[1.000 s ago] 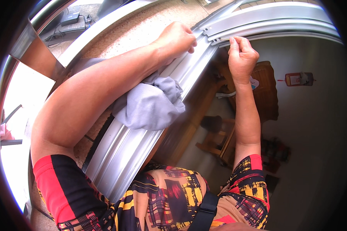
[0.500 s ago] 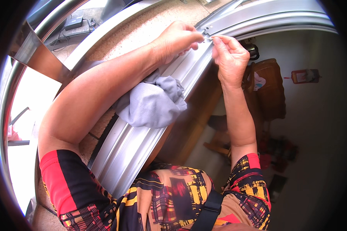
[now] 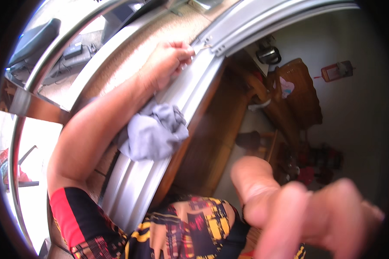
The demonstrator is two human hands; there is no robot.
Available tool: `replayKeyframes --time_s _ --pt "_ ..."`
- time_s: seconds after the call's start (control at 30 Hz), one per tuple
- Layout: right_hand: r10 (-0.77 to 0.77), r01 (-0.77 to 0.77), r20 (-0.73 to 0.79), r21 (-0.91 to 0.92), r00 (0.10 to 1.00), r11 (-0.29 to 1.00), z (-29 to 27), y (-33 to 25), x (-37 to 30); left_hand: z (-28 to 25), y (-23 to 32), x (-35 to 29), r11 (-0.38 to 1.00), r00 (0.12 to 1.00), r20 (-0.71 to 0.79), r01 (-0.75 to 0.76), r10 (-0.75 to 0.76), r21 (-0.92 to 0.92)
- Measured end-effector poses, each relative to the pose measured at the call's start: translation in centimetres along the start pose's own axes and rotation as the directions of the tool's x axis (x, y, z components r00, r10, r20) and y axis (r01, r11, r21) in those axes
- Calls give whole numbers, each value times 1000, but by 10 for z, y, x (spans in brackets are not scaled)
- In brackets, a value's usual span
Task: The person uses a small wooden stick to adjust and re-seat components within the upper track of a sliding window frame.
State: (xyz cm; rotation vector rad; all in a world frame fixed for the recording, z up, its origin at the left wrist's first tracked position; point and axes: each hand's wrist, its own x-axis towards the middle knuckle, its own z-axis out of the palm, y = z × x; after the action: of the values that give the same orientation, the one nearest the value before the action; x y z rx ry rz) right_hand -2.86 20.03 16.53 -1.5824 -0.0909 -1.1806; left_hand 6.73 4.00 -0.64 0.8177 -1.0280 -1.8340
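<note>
At the far end of the silver window track [image 3: 129, 190], my left hand [image 3: 170, 60] is closed in a pinch. A thin pale stick [image 3: 205, 46] points out from its fingertips toward the corner of the frame; its exact kind is too small to make out. Below that wrist a crumpled grey cloth [image 3: 154, 131] lies draped over the track, touched by neither hand. My right hand [image 3: 307, 216] is raised close to the camera at the lower right. Motion smears its fingers, so whether they hold anything does not show.
Left of the track runs a speckled stone ledge [image 3: 129, 56], with a metal railing [image 3: 52, 58] beyond it. On the room side are a wooden bench [image 3: 203, 142], a carved wooden chair back [image 3: 300, 90], a kettle [image 3: 269, 55] and a red-framed item [image 3: 336, 71] on the wall.
My right hand has left the left hand's fingertips and swung down and right, close to the camera. My left hand keeps its pinch near the track's corner. The whole view has shifted slightly.
</note>
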Motion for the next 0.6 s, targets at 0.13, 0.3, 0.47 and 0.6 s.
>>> replayKeyframes --time_s 0.13,0.3,0.47,0.6 --pt "49 -48 -17 72 999 996 19 -5 -7 10 9 14 998 996 75 -42 45 -37" --pt "71 -68 -17 127 997 989 18 5 -9 6 5 14 999 996 92 -18 20 -31" --pt "68 -60 -38 188 997 980 20 8 -18 10 2 10 999 996 92 -10 14 -42" --pt "85 -70 -57 221 995 973 21 14 -22 10 3 7 998 996 86 -3 8 -58"
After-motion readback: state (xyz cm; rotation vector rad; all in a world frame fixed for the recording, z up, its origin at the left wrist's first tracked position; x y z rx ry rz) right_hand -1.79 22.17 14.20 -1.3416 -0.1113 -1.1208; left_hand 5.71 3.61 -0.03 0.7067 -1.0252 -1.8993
